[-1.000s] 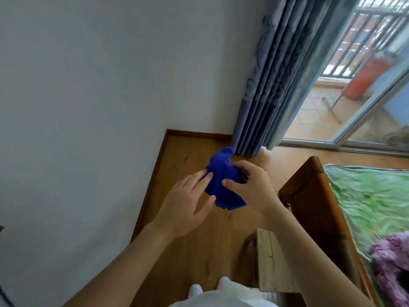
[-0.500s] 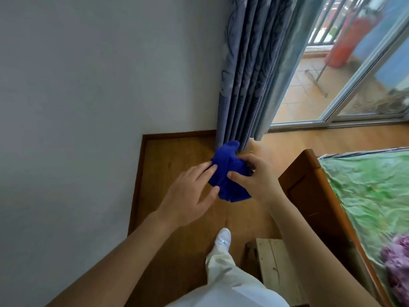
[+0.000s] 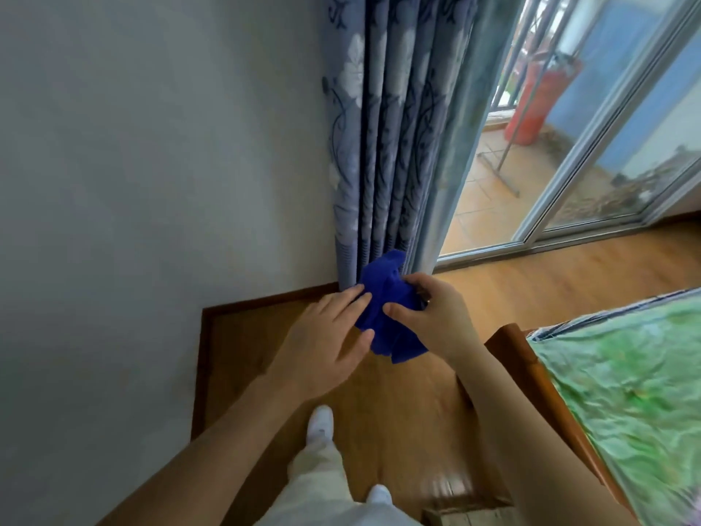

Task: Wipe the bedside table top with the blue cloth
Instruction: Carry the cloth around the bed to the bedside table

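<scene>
A bunched blue cloth (image 3: pixel 383 305) hangs in the air in front of me, above the wooden floor. My right hand (image 3: pixel 436 317) grips it from the right, thumb and curled fingers pinching the fabric. My left hand (image 3: pixel 326 343) lies against the cloth's left side with its fingers nearly straight, touching it. Only a sliver of a pale wooden top (image 3: pixel 466 516) shows at the bottom edge; whether it is the bedside table I cannot tell.
A white wall (image 3: pixel 151 184) stands on the left, a blue flowered curtain (image 3: pixel 390 127) ahead. A glass sliding door (image 3: pixel 591 153) opens onto a balcony. The bed's wooden end board (image 3: pixel 531 366) and green sheet (image 3: pixel 637 392) are at right. My legs and white shoes (image 3: pixel 320 425) are below.
The view has swung left and up as I step forward; the wooden top has slid almost out of the bottom edge. Both hands keep the cloth between them.
</scene>
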A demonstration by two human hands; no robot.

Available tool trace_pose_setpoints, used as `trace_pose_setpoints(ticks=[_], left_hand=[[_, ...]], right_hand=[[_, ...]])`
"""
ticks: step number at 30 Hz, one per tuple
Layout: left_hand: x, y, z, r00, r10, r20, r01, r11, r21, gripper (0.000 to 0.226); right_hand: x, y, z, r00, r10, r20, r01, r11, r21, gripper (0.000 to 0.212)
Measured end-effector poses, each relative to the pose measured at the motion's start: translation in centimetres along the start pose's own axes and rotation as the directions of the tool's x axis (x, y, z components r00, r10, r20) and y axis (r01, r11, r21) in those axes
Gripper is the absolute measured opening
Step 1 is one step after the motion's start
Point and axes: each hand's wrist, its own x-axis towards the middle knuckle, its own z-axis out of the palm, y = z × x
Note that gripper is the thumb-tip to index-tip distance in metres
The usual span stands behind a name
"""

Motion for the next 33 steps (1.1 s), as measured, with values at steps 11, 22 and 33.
trace_pose_setpoints(ticks=[11, 22, 33], left_hand=[[20.4, -7.8, 2.4, 0.949, 0.293, 0.115, -0.279, 0.952, -0.123, 0.055], [37.2, 0.1, 9.0, 0.682, 0.711, 0.172, -0.66, 0.699, -0.274, 0.049], [52.2, 7.0, 15.0, 0.596, 0.75, 0.288, -0.722, 0.657, -0.218, 0.05]], right_hand=[[13.6, 1.6, -4.0, 0.961, 0.149, -0.231, -0.164, 0.985, -0.045, 0.034], [14.9, 8.2, -13.9, 0.684, 0.454, -0.571, -0.433, 0.883, 0.183, 0.031], [22.4, 16.7, -24.0, 0.611, 0.485, -0.626, -0.417, 0.869, 0.266, 0.03]])
